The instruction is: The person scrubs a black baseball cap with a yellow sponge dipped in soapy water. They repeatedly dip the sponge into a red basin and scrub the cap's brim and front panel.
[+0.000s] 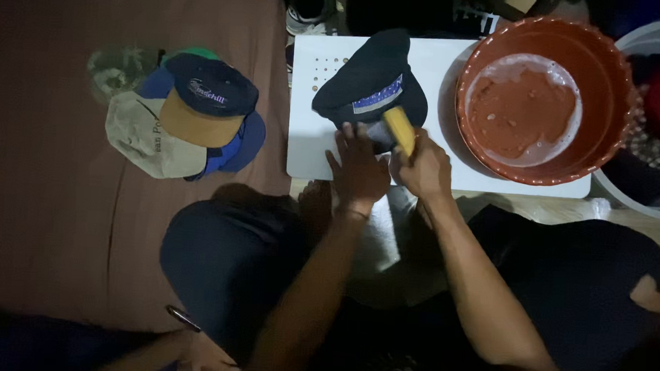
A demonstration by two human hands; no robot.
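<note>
A dark cap [369, 78] lies on a white board [309, 147], its inside band pale blue. My left hand [357, 168] presses flat on the cap's near edge, fingers spread. My right hand [423, 168] grips a yellow brush [398, 129] whose end rests on the cap beside my left hand. Both forearms reach up from the bottom of the view, over my dark-clothed knees.
A red-brown basin [614, 80] with murky water stands on the board's right end. A pale tub [646, 191] with dark and red items sits at far right. A pile of several caps [183, 117] lies on the brown floor to the left. A shoe [309, 7] rests at the top.
</note>
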